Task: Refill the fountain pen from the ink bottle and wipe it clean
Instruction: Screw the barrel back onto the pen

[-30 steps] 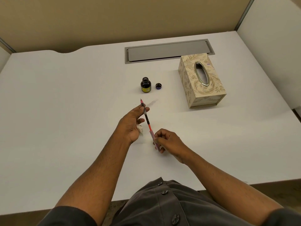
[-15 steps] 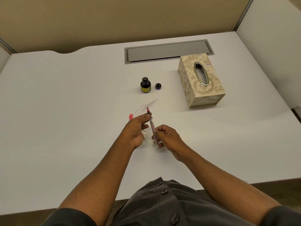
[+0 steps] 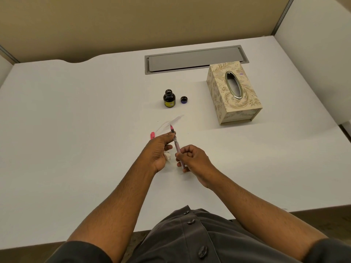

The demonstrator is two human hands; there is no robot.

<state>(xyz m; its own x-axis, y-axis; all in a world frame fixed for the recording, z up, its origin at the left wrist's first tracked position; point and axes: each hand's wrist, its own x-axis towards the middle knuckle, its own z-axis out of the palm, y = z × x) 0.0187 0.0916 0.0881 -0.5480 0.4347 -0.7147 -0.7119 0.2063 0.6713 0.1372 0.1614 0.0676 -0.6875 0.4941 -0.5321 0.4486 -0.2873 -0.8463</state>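
A slim pink fountain pen (image 3: 175, 142) points away from me, nib up, above the white desk (image 3: 76, 130). My right hand (image 3: 191, 158) grips its rear end. My left hand (image 3: 160, 149) pinches the pen near the nib with thumb and fingers and also holds a crumpled white tissue (image 3: 168, 156) in the palm. The open ink bottle (image 3: 169, 99), dark with a yellow label, stands further back. Its small dark cap (image 3: 184, 99) lies just right of it. A pink pen part (image 3: 152, 135), perhaps the pen cap, lies on the desk left of my left hand.
A cream, floral-patterned tissue box (image 3: 232, 92) sits at the back right. A grey cable hatch (image 3: 195, 58) is set into the desk behind it. Beige partition walls close off the back and right sides.
The pen has been drawn back toward me and my two hands have come closer together. The pink pen part on the desk, hidden a second ago, is now exposed.
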